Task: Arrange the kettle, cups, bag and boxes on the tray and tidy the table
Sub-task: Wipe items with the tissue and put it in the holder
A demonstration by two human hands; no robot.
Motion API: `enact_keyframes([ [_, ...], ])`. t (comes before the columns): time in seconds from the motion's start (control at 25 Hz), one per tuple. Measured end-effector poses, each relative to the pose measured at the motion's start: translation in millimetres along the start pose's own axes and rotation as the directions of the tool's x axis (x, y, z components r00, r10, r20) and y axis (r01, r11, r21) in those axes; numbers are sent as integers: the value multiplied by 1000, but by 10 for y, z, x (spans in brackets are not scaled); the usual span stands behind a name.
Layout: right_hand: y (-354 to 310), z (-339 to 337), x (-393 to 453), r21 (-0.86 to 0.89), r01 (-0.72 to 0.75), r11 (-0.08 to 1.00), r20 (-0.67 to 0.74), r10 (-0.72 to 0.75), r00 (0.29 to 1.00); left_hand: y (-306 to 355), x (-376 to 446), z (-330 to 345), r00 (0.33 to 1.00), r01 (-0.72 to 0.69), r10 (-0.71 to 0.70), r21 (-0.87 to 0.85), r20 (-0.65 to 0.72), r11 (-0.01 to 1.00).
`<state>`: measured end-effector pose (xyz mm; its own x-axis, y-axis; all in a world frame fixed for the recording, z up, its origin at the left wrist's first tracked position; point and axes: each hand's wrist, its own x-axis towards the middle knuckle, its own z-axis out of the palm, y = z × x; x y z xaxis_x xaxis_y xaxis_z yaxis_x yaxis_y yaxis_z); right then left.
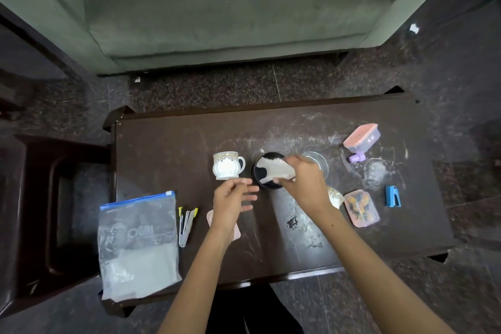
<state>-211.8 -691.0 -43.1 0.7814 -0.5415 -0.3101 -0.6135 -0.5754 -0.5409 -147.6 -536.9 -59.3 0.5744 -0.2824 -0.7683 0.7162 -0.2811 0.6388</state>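
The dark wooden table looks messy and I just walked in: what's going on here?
A person's right hand presses a white cloth into a round black container. The left hand hovers open near a white gold-rimmed cup. A clear zip bag lies at the table's left edge.

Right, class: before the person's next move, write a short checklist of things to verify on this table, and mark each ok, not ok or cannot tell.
1. Right hand grips the white cloth over the black bowl: ok.
2. Left hand free, fingers loose: ok.
3. White cup upright, clear of both hands: ok.
4. Table clean: not ok, white smears at the right.
5. Tray in view: not ok, none seen.
6. Pink box lid shut: cannot tell.
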Motion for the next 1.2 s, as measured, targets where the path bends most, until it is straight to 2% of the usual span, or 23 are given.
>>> enact_keyframes([
  [0.08,-10,32,28,-106,-55,993,53,61,997,5,-15,6,1000,4,-4,13,-7,1000],
  [0.2,-26,84,23,-119,-139,983,-82,130,988,15,-20,-4,1000,-2,2,38,-12,999],
  [0.28,-28,113,31,-101,-147,984,-123,134,983,24,-23,-9,1000,-1,1,55,-9,999],
  [0.56,-89,87,73,-213,-108,971,-84,92,992,19,4,-34,1000,-9,7,106,19,994],
  [0.68,-180,16,-32,-228,-98,969,-159,63,985,30,-5,-77,1000,-17,15,110,20,994],
  [0.84,-510,45,-234,-121,49,991,-242,-77,967,93,-53,-232,1000,-26,26,102,-4,994],
  [0.92,-691,173,-222,-46,90,995,-172,-96,980,123,-68,-349,999,-29,32,98,-30,995],
  [1.0,-823,386,-117,-36,61,997,-62,-64,996,129,-49,-481,997,-29,35,96,-64,995],
  [1.2,-909,942,255,-348,147,926,210,-76,975,89,72,-721,992,4,8,93,-130,996],
])
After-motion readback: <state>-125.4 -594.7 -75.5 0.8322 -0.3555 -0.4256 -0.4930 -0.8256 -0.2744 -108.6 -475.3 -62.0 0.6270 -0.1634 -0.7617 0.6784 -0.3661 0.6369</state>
